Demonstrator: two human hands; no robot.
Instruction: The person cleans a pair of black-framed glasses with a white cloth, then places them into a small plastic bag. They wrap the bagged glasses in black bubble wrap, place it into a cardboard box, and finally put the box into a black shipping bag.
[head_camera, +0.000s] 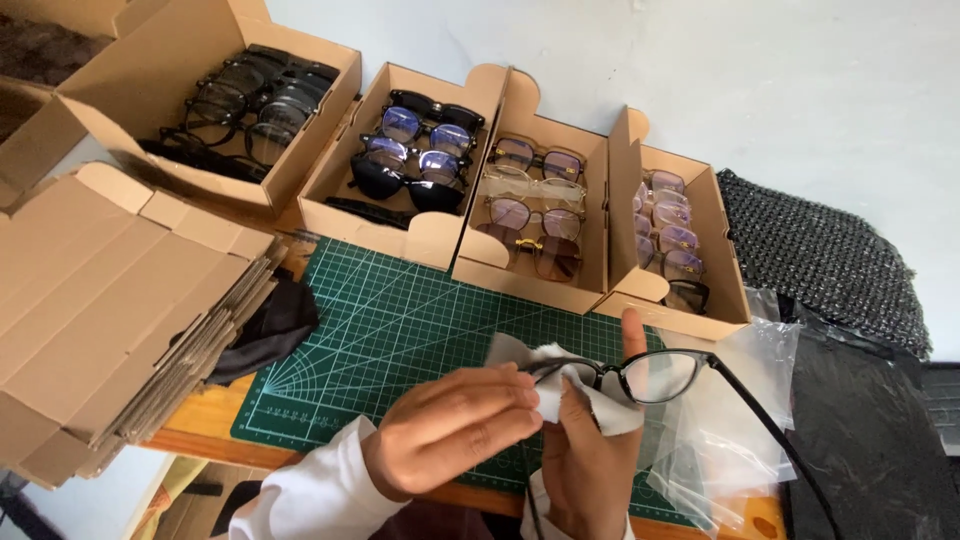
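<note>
while the left hand (455, 430) pinches a white cleaning cloth (560, 385) over one lens, the right hand (590, 450) grips the black-framed plastic glasses (660, 375) steady above the green cutting mat (400, 330).

Green cutting mat (400, 330) ruled with white grid and fan lines, black-framed glasses (660, 375) above its right edge, white cloth (580, 390) over it, plain brown cardboard boxes (520, 270) behind it, black netted fabric (820, 255) to its right, white sleeve (320, 490) at its near edge
</note>
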